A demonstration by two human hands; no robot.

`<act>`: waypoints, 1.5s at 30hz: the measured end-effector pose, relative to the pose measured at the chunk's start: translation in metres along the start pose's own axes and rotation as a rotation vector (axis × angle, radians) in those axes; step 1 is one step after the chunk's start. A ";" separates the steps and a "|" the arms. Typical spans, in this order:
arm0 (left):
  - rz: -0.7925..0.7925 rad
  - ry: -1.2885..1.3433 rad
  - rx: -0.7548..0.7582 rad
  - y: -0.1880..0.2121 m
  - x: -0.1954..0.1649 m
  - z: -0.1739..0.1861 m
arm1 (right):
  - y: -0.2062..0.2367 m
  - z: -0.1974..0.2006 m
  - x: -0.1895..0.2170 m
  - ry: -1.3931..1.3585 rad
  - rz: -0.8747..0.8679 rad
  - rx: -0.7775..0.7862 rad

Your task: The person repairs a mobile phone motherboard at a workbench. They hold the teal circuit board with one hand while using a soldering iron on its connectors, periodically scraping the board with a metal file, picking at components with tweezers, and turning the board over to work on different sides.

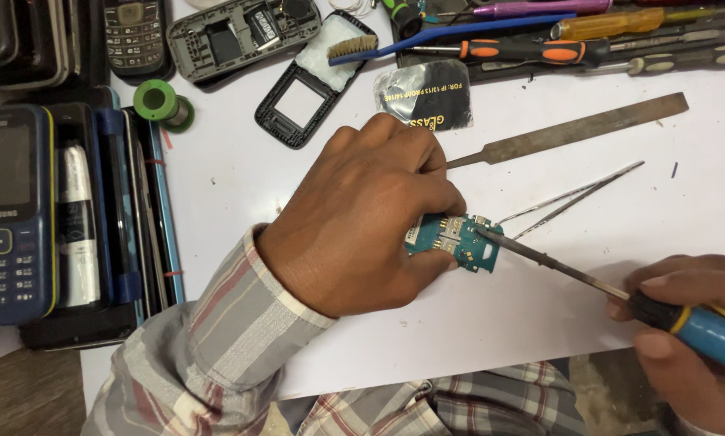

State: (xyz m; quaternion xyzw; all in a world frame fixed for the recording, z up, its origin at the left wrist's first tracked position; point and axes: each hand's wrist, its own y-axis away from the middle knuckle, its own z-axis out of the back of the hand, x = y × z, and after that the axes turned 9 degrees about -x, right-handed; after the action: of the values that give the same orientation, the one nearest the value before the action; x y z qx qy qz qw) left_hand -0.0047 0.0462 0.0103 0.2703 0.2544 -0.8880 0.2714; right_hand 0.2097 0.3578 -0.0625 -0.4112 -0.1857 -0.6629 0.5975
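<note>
The left hand [362,218] is reaching in from the near left, its plaid-sleeved forearm lying across the white surface [540,307], knuckles up and fingers curled down, pinching the small green circuit board [458,239] between thumb and fingertips against the surface at the middle of the scene. The right hand [685,331] is coming in from the near right corner, clenched around the blue and yellow handle of a screwdriver [621,295], whose thin dark metal shaft is slanting up and to the left so that its tip is touching the right part of the board. Just beyond the board, a pair of thin metal tweezers [572,198] is lying on the surface, angled toward the far right, and farther off a flat grey metal file [572,129] is resting. At the far left, a dark blue keypad phone [11,218] is sitting beside stacked phones, with a green spool of solder wire [159,101] near them.
</note>
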 end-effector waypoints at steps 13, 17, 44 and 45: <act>0.009 -0.002 -0.002 0.000 0.001 -0.002 | -0.008 0.001 0.005 -0.005 -0.080 0.056; 0.015 -0.005 0.002 0.000 0.001 -0.002 | -0.009 0.002 0.005 -0.005 -0.048 0.067; 0.015 -0.006 0.004 0.000 0.002 -0.002 | -0.006 0.001 0.002 -0.015 -0.108 0.052; 0.016 -0.006 0.005 0.000 0.002 -0.002 | -0.005 0.001 0.002 -0.026 -0.110 0.056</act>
State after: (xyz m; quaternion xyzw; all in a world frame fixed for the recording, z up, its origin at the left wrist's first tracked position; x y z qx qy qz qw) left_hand -0.0053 0.0471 0.0079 0.2704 0.2495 -0.8872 0.2785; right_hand 0.2048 0.3585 -0.0596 -0.3919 -0.2341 -0.6840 0.5690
